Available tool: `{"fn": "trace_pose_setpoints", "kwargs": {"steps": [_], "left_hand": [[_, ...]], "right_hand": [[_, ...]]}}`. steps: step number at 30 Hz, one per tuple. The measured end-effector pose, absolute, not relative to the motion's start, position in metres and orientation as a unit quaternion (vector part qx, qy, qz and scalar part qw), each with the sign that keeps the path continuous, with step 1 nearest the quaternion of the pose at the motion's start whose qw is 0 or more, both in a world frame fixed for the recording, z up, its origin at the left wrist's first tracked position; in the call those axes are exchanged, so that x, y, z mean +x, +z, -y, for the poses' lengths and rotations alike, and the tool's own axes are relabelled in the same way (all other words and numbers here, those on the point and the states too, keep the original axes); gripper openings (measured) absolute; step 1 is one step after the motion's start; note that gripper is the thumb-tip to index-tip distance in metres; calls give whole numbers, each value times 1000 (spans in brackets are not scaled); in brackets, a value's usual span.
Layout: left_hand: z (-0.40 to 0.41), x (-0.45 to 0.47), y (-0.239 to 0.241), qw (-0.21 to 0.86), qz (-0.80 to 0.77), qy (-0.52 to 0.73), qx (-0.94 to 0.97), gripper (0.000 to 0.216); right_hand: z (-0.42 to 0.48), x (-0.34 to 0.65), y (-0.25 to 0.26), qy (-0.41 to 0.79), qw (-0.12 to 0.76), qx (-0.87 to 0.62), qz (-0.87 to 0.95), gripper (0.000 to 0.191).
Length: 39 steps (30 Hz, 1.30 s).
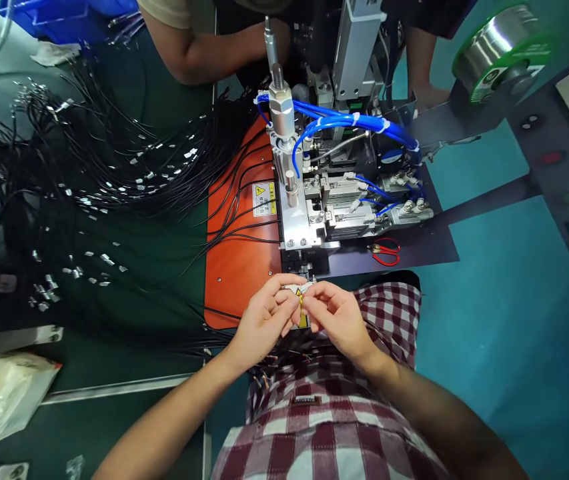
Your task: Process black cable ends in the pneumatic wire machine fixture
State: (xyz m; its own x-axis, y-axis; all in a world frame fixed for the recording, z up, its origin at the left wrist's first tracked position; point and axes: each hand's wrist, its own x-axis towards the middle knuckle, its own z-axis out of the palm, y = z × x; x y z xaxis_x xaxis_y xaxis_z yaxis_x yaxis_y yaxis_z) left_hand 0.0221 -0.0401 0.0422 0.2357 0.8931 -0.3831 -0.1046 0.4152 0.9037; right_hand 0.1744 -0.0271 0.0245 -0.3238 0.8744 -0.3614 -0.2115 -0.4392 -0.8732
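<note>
My left hand (267, 313) and my right hand (337, 317) meet in front of the machine's near end, above my lap. Both are closed in a pinch, thumbs and forefingers almost touching. What sits between the fingertips is too small to make out. A yellow and white label (304, 320) shows partly behind the fingers. Beside my left wrist, black cables (184, 341) run along the bench edge, some with bare coloured wire ends (263, 381) over my lap. The metal machine (297, 227) with blue air hoses (354, 121) stands just beyond my hands.
An orange plate (244, 267) lies left of the machine, crossed by cables. Many black cables with silvery ends (154, 167) cover the green bench (164, 280). Red-handled scissors (387, 253) lie to the right. A solder wire spool (501, 50) hangs upper right. Another person's arm (224, 53) is opposite.
</note>
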Motion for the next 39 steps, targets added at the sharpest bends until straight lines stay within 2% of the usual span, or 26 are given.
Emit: {"fn": "trace_pose_setpoints", "kwargs": {"steps": [15,20,24,26,28,30,31,32,34,39], "left_hand": [[44,29,36,651,-518,447,329,19],[42,31,31,664,-519,439,312,22],[40,28,34,645,-529,398,382,20],[32,14,41,547,-570,371,488,19],[19,-12,48,338,-639,324,610,23],[5,-49,51,126,-712,200,661,46],[-2,-68,50,64,-741,137,655,57],[-8,-86,46,38,-761,78,643,65],[-19,-117,36,43,-777,12,628,63],[-42,-142,15,33,-740,42,670,39]], "right_hand": [[32,172,26,608,362,-497,503,18],[32,170,22,584,366,-505,520,16],[30,173,25,586,364,-504,520,18],[30,175,25,592,367,-501,513,20],[31,177,25,596,369,-501,507,21],[32,178,22,597,368,-501,508,21],[33,179,21,597,365,-499,511,21],[33,180,19,597,364,-497,515,20],[33,180,17,596,362,-492,521,19],[35,182,16,594,361,-488,528,19]]}}
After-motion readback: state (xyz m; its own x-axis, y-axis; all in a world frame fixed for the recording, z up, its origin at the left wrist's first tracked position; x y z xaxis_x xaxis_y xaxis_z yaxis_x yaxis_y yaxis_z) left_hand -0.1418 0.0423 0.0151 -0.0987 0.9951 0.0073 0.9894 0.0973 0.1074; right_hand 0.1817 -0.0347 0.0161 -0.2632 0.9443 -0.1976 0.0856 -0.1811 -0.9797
